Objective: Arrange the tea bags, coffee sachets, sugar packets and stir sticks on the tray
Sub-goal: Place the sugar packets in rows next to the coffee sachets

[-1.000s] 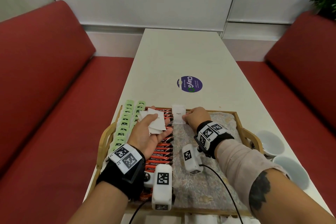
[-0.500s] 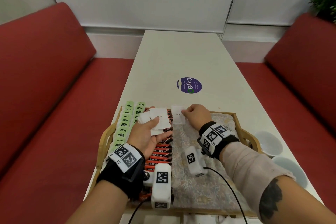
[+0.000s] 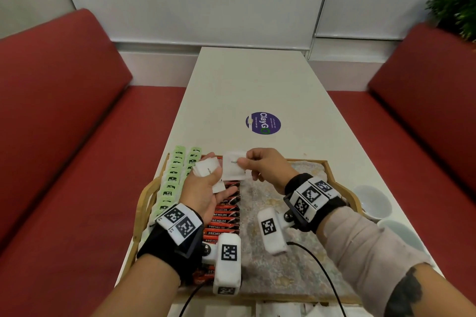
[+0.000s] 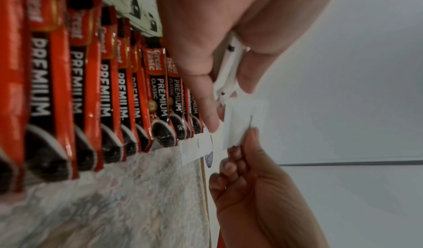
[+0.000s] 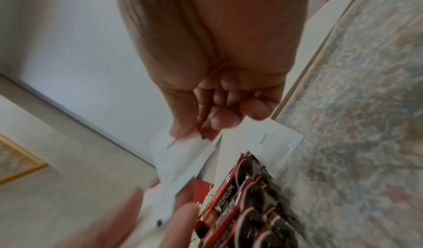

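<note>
A wooden tray point(image 3: 144, 198) lined with a patterned cloth holds two columns of green tea bags point(image 3: 172, 183) and a column of red coffee sachets point(image 3: 224, 216). My left hand point(image 3: 206, 188) hovers over the sachets, palm up, holding a small stack of white sugar packets point(image 3: 208, 170). My right hand point(image 3: 262, 167) is beside it and pinches one sugar packet point(image 5: 181, 154) at the stack between thumb and forefinger. Another sugar packet point(image 3: 233, 175) lies flat at the tray's far end, right of the sachets. No stir sticks are in view.
Two white cups point(image 3: 372, 201) stand on the table right of the tray. A purple round sticker point(image 3: 262, 123) lies on the white table beyond it. More white packets point(image 3: 278, 313) show at the near edge. Red benches flank the table.
My right hand let go of the packet it had laid at the tray's far end, moved left to the stack in my left hand and now pinches another packet.
</note>
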Tool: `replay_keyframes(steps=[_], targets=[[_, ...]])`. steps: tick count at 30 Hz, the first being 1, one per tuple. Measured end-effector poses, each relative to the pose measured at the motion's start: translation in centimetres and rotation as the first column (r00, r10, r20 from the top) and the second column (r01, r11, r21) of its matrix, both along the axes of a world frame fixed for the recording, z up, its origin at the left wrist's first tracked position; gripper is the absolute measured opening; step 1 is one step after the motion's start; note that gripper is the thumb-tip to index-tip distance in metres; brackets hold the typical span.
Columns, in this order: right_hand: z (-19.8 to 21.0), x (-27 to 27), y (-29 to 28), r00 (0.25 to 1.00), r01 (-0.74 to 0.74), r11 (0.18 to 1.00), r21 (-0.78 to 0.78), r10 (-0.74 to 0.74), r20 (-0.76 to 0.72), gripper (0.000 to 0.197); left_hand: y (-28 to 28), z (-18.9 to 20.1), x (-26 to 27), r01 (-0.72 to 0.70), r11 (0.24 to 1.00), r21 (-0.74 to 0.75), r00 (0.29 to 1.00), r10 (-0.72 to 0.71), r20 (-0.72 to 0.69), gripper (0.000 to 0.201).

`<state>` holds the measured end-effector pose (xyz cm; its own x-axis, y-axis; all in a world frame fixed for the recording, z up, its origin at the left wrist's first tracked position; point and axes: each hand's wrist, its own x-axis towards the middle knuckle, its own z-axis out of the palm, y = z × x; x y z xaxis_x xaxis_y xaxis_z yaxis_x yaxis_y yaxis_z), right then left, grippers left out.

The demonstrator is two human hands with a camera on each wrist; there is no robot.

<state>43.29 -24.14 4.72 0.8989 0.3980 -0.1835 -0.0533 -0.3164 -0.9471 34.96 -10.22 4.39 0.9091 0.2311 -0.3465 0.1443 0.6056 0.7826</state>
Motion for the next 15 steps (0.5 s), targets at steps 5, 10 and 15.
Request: replay_keyframes(steps=[5, 10, 15], targets=[[-2.1, 1.6, -1.3, 0.957, 0.291, 0.956, -0.026, -0.291, 0.002, 0.025, 0.7, -0.3, 0.0, -0.035, 0.999, 0.001, 0.999, 0.035, -0.018, 0.035], [-4.3, 2.1, -1.8, 0.943, 0.327, 0.924, -0.197, -0.334, -0.002, 0.028, 0.8, -0.3, 0.0, -0.029, 1.0, -0.013, 1.0, 0.028, -0.013, 0.034], [-5.0, 2.4, -1.2, 0.955, 0.292, 0.907, -0.302, -0.292, 0.046, 0.028, 0.6, -0.2, 0.1, -0.024, 0.999, -0.024, 1.0, 0.024, -0.009, 0.035]])
